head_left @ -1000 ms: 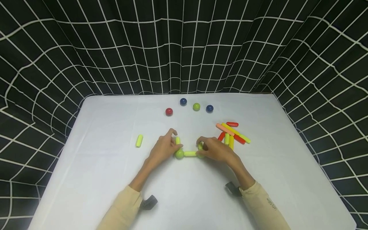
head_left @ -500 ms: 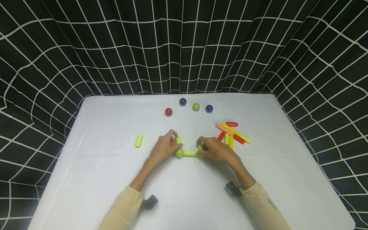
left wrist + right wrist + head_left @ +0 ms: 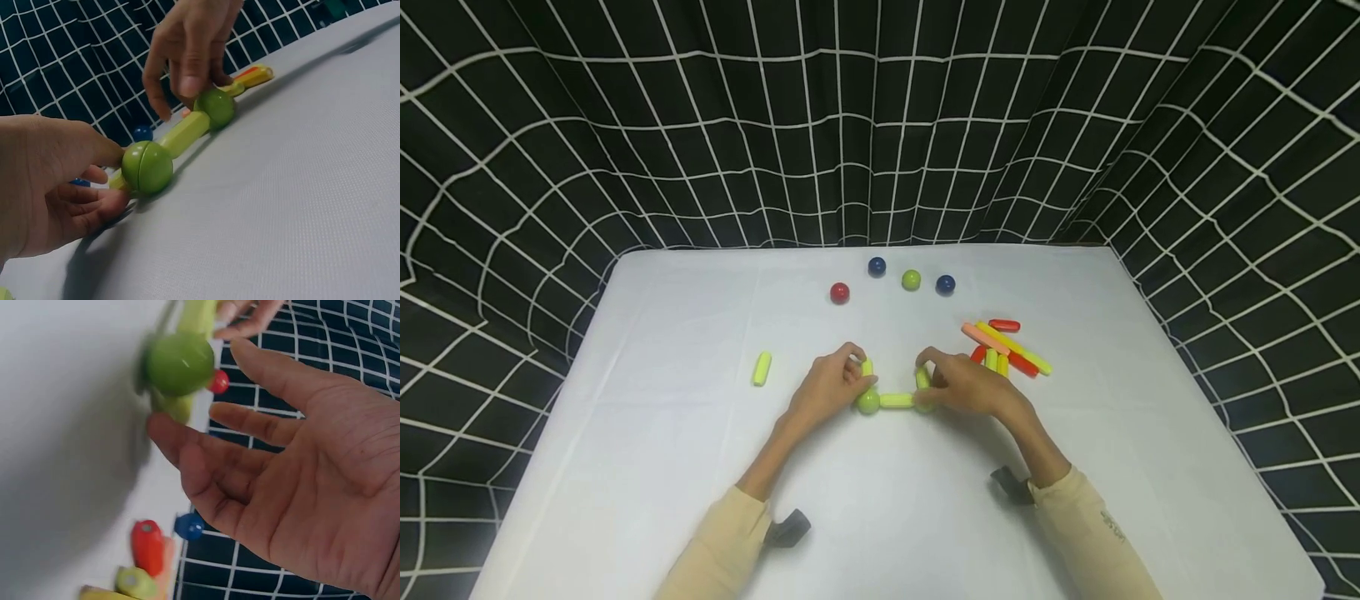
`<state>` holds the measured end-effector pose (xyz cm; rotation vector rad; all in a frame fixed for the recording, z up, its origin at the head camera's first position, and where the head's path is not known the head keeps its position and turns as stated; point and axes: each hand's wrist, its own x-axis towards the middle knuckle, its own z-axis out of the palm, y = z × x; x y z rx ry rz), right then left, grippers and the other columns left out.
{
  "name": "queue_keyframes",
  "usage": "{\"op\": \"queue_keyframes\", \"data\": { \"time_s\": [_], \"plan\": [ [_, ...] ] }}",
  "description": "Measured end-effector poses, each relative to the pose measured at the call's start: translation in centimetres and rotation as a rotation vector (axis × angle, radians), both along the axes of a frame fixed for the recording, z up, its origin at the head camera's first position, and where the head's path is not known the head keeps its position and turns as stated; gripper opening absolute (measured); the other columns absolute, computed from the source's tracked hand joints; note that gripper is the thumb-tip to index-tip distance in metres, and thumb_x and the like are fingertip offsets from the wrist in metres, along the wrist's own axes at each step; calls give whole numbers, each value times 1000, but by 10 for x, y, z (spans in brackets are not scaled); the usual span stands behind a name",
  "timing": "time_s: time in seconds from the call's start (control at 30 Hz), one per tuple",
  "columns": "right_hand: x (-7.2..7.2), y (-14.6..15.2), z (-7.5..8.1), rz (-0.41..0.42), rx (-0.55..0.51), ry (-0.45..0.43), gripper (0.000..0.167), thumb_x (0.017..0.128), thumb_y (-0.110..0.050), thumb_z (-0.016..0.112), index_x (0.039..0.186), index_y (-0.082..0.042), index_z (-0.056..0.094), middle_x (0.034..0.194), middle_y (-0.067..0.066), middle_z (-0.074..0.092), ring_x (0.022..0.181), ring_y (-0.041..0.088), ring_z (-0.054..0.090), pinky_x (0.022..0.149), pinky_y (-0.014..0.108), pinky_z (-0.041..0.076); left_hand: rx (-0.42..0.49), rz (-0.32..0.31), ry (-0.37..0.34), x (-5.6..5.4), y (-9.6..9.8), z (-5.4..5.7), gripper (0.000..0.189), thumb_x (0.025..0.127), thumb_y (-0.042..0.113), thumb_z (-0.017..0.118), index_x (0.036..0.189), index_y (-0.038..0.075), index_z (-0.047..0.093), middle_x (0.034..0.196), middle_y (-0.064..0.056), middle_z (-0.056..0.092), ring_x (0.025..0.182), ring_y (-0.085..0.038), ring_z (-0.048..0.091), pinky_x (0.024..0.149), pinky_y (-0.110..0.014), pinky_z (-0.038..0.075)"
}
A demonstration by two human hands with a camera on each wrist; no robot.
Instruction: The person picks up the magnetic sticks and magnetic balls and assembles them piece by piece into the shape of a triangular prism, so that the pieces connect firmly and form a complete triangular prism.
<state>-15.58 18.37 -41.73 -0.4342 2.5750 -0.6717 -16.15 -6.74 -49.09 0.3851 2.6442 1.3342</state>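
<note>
Left hand (image 3: 829, 387) pinching a green stick (image 3: 867, 367) behind its ball (image 3: 868, 403), right hand (image 3: 970, 384) spread near the other ball (image 3: 181, 364), I seem to be joining a frame (image 3: 896, 401) on the desk (image 3: 887, 508), which likely needs straightening next.

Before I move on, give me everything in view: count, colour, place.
Table: 1, white, beneath.
Curtain: 1, black, white grid, behind.
Far balls: 4, red, green, two blue, far side.
Near balls: 2, green, between hands.
Near sticks: 3, light green, by near balls.
Lone stick: 1, light green, left.
Piled sticks: at least 7, red, orange, yellow, green, right.
Wrist devices: 2, dark grey, wrists.
Sleeves: 2, beige, forearms.
Left hand: 1, at left near ball.
Right hand: 1, at right near ball.
</note>
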Motion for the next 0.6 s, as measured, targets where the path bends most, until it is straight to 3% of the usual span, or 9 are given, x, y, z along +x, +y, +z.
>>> {"op": "queue_keyframes", "data": {
  "time_s": [0.1,0.2,0.3,0.4,0.5,0.6],
  "plan": [
    [-19,-2,8,-19,12,28,51,97,-30,75,139,-7,57,97,10,73,79,21,62,69,29,54,-8,3,-9,0,-2,0,37,96,27,77,127,11,63,85,0,70,72,-10,61,65,-23,50],
    [-51,-9,12,-39,35,90,51,100,-28,72,143,-5,55,110,17,71,89,27,66,75,35,57,-18,8,-7,-1,-5,0,40,97,28,76,131,12,63,83,0,68,69,-10,59,62,-22,48],
    [-88,-17,8,-33,53,164,50,102,-20,68,147,-4,52,131,22,64,112,35,65,95,46,58,-29,4,0,-2,-5,-3,40,98,29,74,133,12,64,80,0,66,66,-9,55,60,-22,45],
    [-120,-24,-1,34,102,250,52,103,-8,63,152,-6,49,155,23,48,140,41,52,116,54,46,-32,-11,12,-2,-4,-6,37,100,29,72,132,14,67,78,1,63,66,-9,53,59,-21,43],
    [-138,-28,-10,94,170,292,47,102,1,59,149,-4,55,156,24,47,141,44,51,118,55,45,-28,-30,22,-1,-2,-6,33,100,28,71,130,16,70,76,2,62,66,-8,51,59,-21,42],
    [-138,-27,-14,104,225,272,36,101,3,57,136,0,65,139,24,61,125,39,62,109,49,52,-22,-42,24,0,1,-6,31,100,28,71,129,16,71,76,2,62,67,-8,51,60,-20,43]
  ]
}}
